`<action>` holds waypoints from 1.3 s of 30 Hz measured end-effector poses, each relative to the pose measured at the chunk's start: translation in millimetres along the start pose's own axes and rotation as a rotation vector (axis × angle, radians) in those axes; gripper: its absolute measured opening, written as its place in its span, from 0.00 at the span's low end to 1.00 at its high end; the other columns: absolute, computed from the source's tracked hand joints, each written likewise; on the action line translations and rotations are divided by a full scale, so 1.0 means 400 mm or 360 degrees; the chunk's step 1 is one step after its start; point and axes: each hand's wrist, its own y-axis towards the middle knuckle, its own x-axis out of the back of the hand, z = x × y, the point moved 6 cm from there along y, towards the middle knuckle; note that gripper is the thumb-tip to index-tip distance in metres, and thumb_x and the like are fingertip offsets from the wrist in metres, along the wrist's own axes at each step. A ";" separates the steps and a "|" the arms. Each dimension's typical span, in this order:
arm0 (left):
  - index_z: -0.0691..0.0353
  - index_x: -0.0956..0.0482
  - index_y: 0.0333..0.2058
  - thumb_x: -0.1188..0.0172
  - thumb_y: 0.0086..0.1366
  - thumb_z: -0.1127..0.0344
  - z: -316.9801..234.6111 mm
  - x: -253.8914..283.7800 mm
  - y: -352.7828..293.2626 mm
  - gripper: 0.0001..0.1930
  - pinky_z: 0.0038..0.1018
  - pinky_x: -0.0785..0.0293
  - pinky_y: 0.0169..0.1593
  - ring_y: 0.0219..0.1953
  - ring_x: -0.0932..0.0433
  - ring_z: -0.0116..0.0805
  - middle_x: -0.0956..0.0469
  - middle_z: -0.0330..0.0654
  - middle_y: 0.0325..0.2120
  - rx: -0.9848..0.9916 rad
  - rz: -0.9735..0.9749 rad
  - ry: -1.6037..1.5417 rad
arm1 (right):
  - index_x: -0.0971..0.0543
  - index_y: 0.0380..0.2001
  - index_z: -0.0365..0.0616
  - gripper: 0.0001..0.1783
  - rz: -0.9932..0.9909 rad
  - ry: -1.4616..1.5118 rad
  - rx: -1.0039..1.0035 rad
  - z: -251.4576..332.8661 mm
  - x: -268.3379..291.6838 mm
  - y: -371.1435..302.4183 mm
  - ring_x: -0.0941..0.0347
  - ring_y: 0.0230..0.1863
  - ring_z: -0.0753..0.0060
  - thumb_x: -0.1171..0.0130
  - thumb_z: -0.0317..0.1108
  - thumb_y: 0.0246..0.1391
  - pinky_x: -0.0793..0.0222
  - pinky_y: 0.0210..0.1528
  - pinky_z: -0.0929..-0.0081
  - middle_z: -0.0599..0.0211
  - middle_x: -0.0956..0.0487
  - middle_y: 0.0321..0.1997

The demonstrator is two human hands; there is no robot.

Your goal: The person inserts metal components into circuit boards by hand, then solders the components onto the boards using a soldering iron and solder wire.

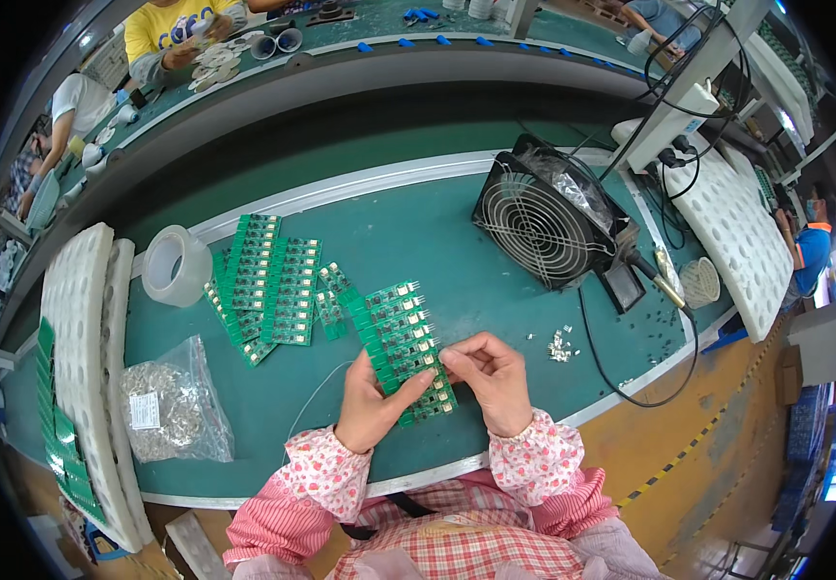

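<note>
A green circuit board panel (397, 333) with white parts along its right edge is held above the bench in front of me. My left hand (374, 401) grips its lower left side, thumb across the face. My right hand (490, 380) is pinched at the panel's right edge; whatever sits between those fingertips is too small to make out. More circuit board panels (288, 290) lie in a loose stack left of the held one. To the right of my right hand is a small pile of white connectors (560, 348).
A black fan (539, 217) stands at the back right, near a soldering iron (664, 280) with its cable looping over the bench (418, 213). At the left are a roll of clear tape (176, 266), a bag of small metal parts (174, 406) and upright foam trays (80, 377). Other people work beyond.
</note>
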 end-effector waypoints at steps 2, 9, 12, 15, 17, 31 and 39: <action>0.66 0.28 0.48 0.34 0.60 0.74 -0.001 -0.001 0.000 0.19 0.23 0.23 0.44 0.40 0.21 0.25 0.20 0.40 0.40 -0.0008 0.0005 -0.0013 | 0.22 0.35 0.37 0.06 -0.0022 -0.0074 0.0047 0.001 0.001 0.001 0.25 0.33 0.85 0.37 0.27 0.57 0.27 0.36 0.86 0.68 0.19 0.34; 0.66 0.29 0.49 0.35 0.60 0.75 0.000 -0.003 0.001 0.19 0.24 0.23 0.45 0.41 0.21 0.25 0.20 0.40 0.41 0.0017 0.0061 -0.0030 | 0.24 0.33 0.38 0.07 -0.0026 -0.0057 -0.0082 -0.004 -0.001 0.005 0.26 0.30 0.83 0.38 0.29 0.58 0.29 0.34 0.83 0.70 0.21 0.30; 0.65 0.29 0.49 0.35 0.60 0.75 0.002 -0.003 0.000 0.19 0.24 0.23 0.45 0.42 0.21 0.25 0.20 0.40 0.42 0.0032 0.0075 -0.0025 | 0.25 0.33 0.39 0.07 -0.0009 -0.0031 -0.0090 -0.006 -0.003 0.004 0.27 0.30 0.84 0.38 0.31 0.59 0.31 0.34 0.84 0.71 0.22 0.30; 0.65 0.29 0.50 0.35 0.60 0.75 0.000 -0.004 -0.001 0.19 0.24 0.23 0.45 0.42 0.21 0.25 0.20 0.40 0.41 0.0033 0.0071 -0.0034 | 0.25 0.33 0.40 0.07 -0.0003 -0.0034 -0.0096 -0.010 -0.003 0.004 0.28 0.30 0.84 0.38 0.31 0.59 0.31 0.34 0.84 0.72 0.22 0.30; 0.66 0.29 0.49 0.35 0.60 0.75 -0.003 -0.005 -0.001 0.19 0.24 0.23 0.45 0.41 0.21 0.25 0.20 0.39 0.41 0.0017 0.0074 -0.0005 | 0.25 0.32 0.40 0.07 -0.0001 -0.0037 -0.0093 -0.010 -0.004 0.003 0.28 0.30 0.85 0.38 0.31 0.59 0.32 0.34 0.85 0.72 0.22 0.30; 0.65 0.31 0.53 0.35 0.60 0.76 -0.008 -0.007 -0.003 0.23 0.25 0.23 0.47 0.44 0.22 0.26 0.22 0.40 0.44 0.0127 0.0112 -0.0161 | 0.27 0.38 0.39 0.10 -0.0131 -0.0261 0.0220 0.005 0.008 -0.014 0.29 0.36 0.85 0.37 0.25 0.57 0.31 0.39 0.83 0.71 0.23 0.34; 0.63 0.35 0.58 0.41 0.58 0.78 0.019 0.013 -0.003 0.27 0.26 0.22 0.46 0.42 0.20 0.28 0.22 0.40 0.43 0.0512 0.0369 -0.0561 | 0.20 0.37 0.45 0.14 -0.0599 -0.2433 0.1144 0.175 0.157 -0.071 0.29 0.41 0.62 0.31 0.30 0.44 0.37 0.44 0.66 0.66 0.23 0.36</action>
